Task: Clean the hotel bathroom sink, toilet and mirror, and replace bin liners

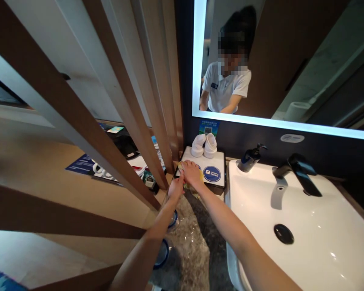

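A: Where are the hands?

B: Together at the front corner of the tray [203, 155]. The right hand [191, 174] is open, its fingers spread and resting on a yellow item [181, 165] at that corner.

A: And the left hand?

B: The left hand [176, 188] sits just below the right, with its fingers bunched. It seems to touch the yellow item, but from this angle I can't tell whether it has hold of it.

A: Why would the tray be there?

B: Probably to keep the 2 white slippers [204, 145] together and off the stone counter [191, 242], right beside the sink [285, 226].

A: What else is close by?

B: 2 blue-rimmed cups [172, 220] [162, 254] stand under the left forearm, toward the counter's edge, likely so they stay clear of the basin. A soap pump [250, 158] stands at the sink's back corner, near the black faucet [300, 173], where a washing hand can reach it. A QR sign [208, 127] stands behind the tray, facing the user.
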A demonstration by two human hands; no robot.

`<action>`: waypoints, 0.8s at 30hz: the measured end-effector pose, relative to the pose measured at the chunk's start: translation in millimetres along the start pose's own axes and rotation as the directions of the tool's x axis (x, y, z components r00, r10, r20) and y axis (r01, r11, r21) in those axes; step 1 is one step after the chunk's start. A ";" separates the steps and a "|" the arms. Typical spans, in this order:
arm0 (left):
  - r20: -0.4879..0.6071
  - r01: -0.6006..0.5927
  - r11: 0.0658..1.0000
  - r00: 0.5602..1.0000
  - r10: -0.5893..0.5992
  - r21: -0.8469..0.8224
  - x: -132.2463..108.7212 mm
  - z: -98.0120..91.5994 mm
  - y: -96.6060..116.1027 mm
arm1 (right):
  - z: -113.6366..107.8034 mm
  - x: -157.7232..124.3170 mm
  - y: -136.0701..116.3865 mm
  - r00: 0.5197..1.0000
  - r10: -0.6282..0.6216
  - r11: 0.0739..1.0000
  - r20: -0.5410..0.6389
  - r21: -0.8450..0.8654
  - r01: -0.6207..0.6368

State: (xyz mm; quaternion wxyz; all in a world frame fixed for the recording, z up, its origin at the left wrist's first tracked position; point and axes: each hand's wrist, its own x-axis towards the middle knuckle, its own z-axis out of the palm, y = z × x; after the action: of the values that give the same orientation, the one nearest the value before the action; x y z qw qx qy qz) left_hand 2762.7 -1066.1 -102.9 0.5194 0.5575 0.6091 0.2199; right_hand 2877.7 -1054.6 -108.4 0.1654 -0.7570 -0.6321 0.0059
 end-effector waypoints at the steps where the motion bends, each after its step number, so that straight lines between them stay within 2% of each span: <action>1: 0.036 0.050 0.997 0.998 -0.048 -0.058 10.1 5.3 6.5 | -2.4 -4.5 16.1 1.000 -0.006 0.999 0.016 -0.033 0.006; 4: 0.107 0.155 0.974 0.985 -0.139 -0.164 27.4 10.7 7.0 | -21.6 -37.8 76.6 0.993 0.113 0.982 -0.043 -0.148 -0.118; 6: 0.163 0.207 0.955 0.971 -0.174 -0.212 31.7 8.2 -0.7 | -33.3 -54.7 102.3 0.965 0.241 0.943 -0.104 -0.211 -0.258; 8: 0.201 0.231 0.942 0.962 -0.183 -0.244 34.4 5.0 -7.1 | -32.6 -54.2 99.6 0.929 0.332 0.904 -0.165 -0.226 -0.363; 10: 0.223 0.238 0.935 0.958 -0.181 -0.261 36.9 3.3 -9.5 | -19.0 -38.6 71.8 0.915 0.363 0.904 -0.178 -0.171 -0.392; 12: 0.244 0.242 0.934 0.953 -0.178 -0.263 38.3 3.2 -9.0 | -3.2 -18.1 37.2 0.927 0.345 0.936 -0.148 -0.021 -0.352; 14: 0.249 0.233 0.937 0.954 -0.168 -0.262 38.1 4.4 -8.1 | 1.7 -3.4 16.9 0.939 0.341 0.903 -0.041 0.293 -0.316; 16: 0.225 0.213 0.941 0.962 -0.155 -0.262 36.4 6.2 -8.1 | -10.2 0.6 21.6 0.949 0.292 0.745 0.118 0.594 -0.304; 17: 0.210 0.204 0.943 0.966 -0.151 -0.263 35.4 7.0 -8.4 | -21.7 -1.2 32.4 0.954 0.219 0.640 0.207 0.707 -0.300; 18: 0.200 0.199 0.944 0.969 -0.148 -0.264 34.4 7.5 -8.8 | -35.5 -5.0 46.7 0.954 0.128 0.548 0.270 0.782 -0.295; 19: 0.196 0.197 0.944 0.969 -0.147 -0.265 33.4 7.8 -9.0 | -49.9 -10.1 62.5 0.953 0.067 0.500 0.296 0.816 -0.289; 20: 0.198 0.199 0.943 0.969 -0.148 -0.268 32.7 7.8 -9.1 | -63.2 -16.2 77.7 0.956 0.071 0.508 0.285 0.814 -0.280; 21: 0.205 0.204 0.940 0.967 -0.150 -0.272 32.1 7.6 -9.0 | -73.7 -23.1 90.4 0.959 0.142 0.555 0.244 0.783 -0.281; 22: 0.212 0.209 0.938 0.965 -0.152 -0.278 31.8 7.0 -8.8 | -79.8 -30.8 99.3 0.952 0.258 0.640 0.165 0.709 -0.297; 24: 0.224 0.217 0.933 0.962 -0.155 -0.288 32.0 5.5 -8.6 | -75.9 -47.3 102.9 0.895 0.443 0.803 -0.054 0.469 -0.368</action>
State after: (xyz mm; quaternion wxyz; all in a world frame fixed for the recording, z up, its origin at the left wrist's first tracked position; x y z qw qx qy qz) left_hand 2768.8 -1041.1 -124.6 0.6769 0.4276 0.5626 0.2059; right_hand 2983.1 -1133.4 -72.7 0.3802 -0.8140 -0.4210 0.1252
